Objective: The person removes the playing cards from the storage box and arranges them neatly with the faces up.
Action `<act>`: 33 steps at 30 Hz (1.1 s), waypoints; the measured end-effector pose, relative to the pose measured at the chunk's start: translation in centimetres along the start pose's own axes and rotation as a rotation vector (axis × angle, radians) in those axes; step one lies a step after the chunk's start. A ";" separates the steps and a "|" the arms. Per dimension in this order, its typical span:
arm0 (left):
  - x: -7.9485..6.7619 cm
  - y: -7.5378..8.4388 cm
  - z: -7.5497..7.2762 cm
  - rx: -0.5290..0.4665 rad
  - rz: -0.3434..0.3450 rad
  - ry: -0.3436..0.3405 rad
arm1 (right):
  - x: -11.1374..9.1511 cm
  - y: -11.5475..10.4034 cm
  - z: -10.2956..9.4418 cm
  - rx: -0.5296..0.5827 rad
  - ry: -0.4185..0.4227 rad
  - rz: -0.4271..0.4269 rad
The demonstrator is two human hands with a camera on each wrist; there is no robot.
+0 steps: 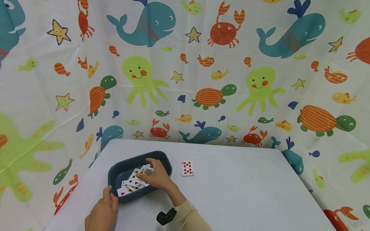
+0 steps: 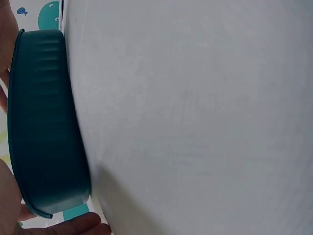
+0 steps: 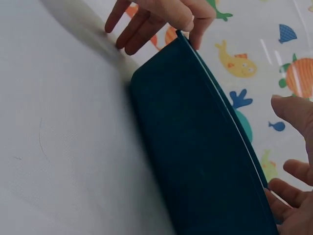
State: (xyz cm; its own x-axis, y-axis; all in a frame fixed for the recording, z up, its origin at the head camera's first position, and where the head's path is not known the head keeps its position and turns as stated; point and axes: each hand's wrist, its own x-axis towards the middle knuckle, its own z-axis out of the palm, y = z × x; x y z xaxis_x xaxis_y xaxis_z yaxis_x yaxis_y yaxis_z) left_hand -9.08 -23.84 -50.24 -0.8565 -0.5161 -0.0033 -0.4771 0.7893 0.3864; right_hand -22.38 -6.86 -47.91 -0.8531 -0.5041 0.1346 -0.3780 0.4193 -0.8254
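Note:
A dark teal plastic tray (image 1: 138, 193) sits on the white table with a heap of loose playing cards (image 1: 133, 179) inside. My left hand (image 1: 101, 210) pinches the rim at its near left corner; the right wrist view shows that hand's thumb and forefinger on the rim. Over the cards, inside the tray's right half, is my right hand (image 1: 158, 175), with thumb and fingers spread apart. Its fingertips partly cover the cards, and no card is plainly seen gripped. To the right of the tray, a single hearts card (image 1: 188, 168) lies face up.
White cloth covers the table (image 1: 245, 189), which stretches away to the right. Behind it hangs a curtain (image 1: 173, 86) printed with sea animals. A black wrist camera (image 1: 166, 217) sits by the right sleeve (image 1: 189, 215).

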 end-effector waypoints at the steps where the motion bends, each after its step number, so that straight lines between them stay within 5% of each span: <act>1: 0.0 0.0 0.0 0.000 -0.003 -0.001 | 0.1 0.0 0.0 -0.013 -0.007 -0.003; 23: -0.1 -0.2 -0.1 -0.015 0.011 -0.020 | 2.6 0.4 0.8 -0.414 -0.197 0.006; 33: -0.2 0.2 -0.3 -0.017 -0.018 -0.032 | 3.2 0.6 1.0 -0.477 -0.254 0.030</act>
State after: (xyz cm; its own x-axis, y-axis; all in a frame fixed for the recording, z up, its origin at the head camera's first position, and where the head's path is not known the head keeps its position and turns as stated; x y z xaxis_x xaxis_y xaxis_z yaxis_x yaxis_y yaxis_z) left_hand -8.97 -23.63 -49.90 -0.8540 -0.5188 -0.0397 -0.4890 0.7744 0.4015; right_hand -25.03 -8.98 -48.51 -0.7743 -0.6289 -0.0706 -0.5269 0.7025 -0.4785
